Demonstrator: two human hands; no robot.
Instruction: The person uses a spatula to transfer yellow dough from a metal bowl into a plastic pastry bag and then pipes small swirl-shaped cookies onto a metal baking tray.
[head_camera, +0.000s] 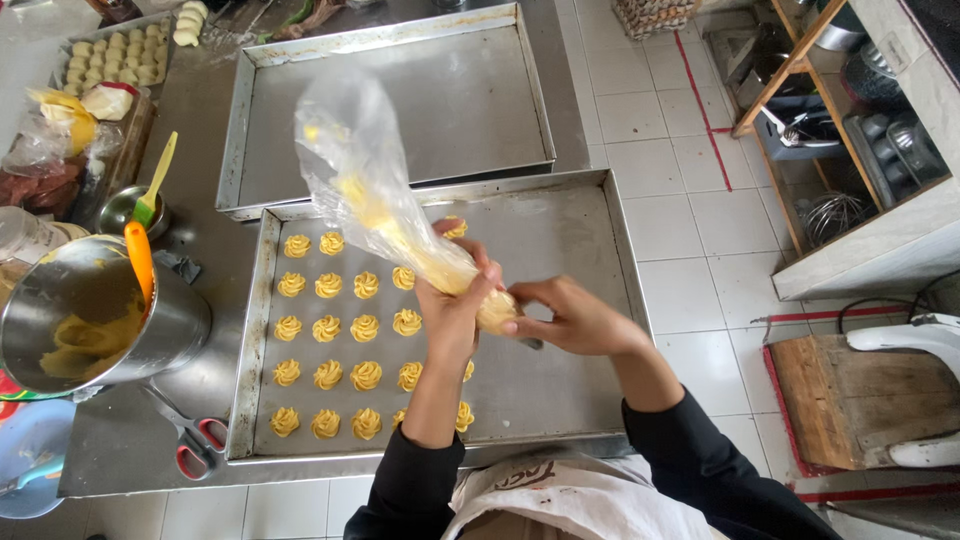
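A clear plastic piping bag (385, 215) with yellow dough is held over a metal baking tray (570, 380). My left hand (455, 305) grips the bag's lower part, wrapped around the filled end. My right hand (570, 318) holds the bag's tip (497, 312) from the right, fingers pinching it. Several piped yellow rosette cookies (345, 330) sit in rows on the tray's left half. The tray's right half is bare metal.
An empty second tray (400, 110) lies behind. A steel bowl (110, 320) with dough and an orange spatula stands at left, red-handled scissors (195, 440) below it. Shaped dough pieces (115, 55) sit far left. Tiled floor and a shelf (850, 150) are at right.
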